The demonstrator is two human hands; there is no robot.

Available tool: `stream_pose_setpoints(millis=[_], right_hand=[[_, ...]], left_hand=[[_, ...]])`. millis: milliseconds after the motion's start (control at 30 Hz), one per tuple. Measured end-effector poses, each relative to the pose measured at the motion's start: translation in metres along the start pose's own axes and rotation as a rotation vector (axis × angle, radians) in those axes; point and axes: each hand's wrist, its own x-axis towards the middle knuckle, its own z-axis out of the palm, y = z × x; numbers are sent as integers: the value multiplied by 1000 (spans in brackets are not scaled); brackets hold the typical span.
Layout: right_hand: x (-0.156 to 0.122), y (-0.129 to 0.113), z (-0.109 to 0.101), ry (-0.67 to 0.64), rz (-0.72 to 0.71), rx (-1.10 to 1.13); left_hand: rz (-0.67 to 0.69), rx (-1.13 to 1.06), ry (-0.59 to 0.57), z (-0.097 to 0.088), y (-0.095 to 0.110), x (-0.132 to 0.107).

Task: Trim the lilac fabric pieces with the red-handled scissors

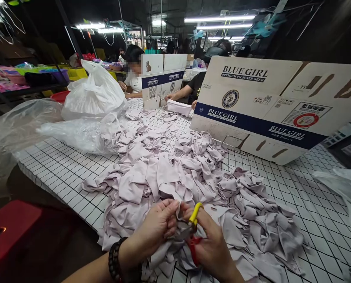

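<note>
My left hand [159, 222], with a dark beaded bracelet on its wrist, is closed in a pinch on a pale lilac fabric piece [169, 184]. In my right hand [209, 239] are scissors [195, 215] with one yellow and one red handle loop. Their blades point left beneath my left fingers and are partly hidden, so I cannot tell whether they touch the cloth. My right fingertips also come close to the fabric edge. Around and under both hands spreads a large heap of similar fabric pieces [134, 184].
Cardboard beer boxes [246, 102] stand upright at the right and back of the grid-patterned table [60, 173]. White plastic bags [93, 94] lie on the left. Two people work across the table, one with a hand [172, 96] by pale fabric. A red stool [13, 232] stands lower left.
</note>
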Motion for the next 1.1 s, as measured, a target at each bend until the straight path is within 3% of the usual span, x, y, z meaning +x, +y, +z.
stream_pose_setpoints(millis=[100, 167, 300, 400, 500, 633, 767, 867, 1000, 1100], right_hand=[[-2, 5, -7, 61, 395, 220], [2, 10, -10, 84, 508, 299], [23, 18, 4, -71, 513, 548], [39, 21, 24, -38, 561, 708], [49, 23, 36, 66, 577, 734], [53, 23, 39, 66, 597, 729], [51, 24, 28, -14, 637, 729], [46, 19, 2, -131, 636, 576], [40, 2, -36, -226, 541, -8], [37, -10, -44, -328, 470, -256]], left_hand=[[-19, -167, -12, 4, 5, -6], [2, -135, -38, 5, 7, -9], [55, 56, -95, 1, 12, -12], [153, 231, -77, -6, 18, -13], [362, 497, 20, -15, 26, -10], [644, 721, 192, -20, 30, -3], [570, 602, -30, -19, 26, 9], [509, 486, -104, -17, 24, 16], [495, 522, -81, -17, 25, 19], [534, 594, -98, -17, 26, 20]])
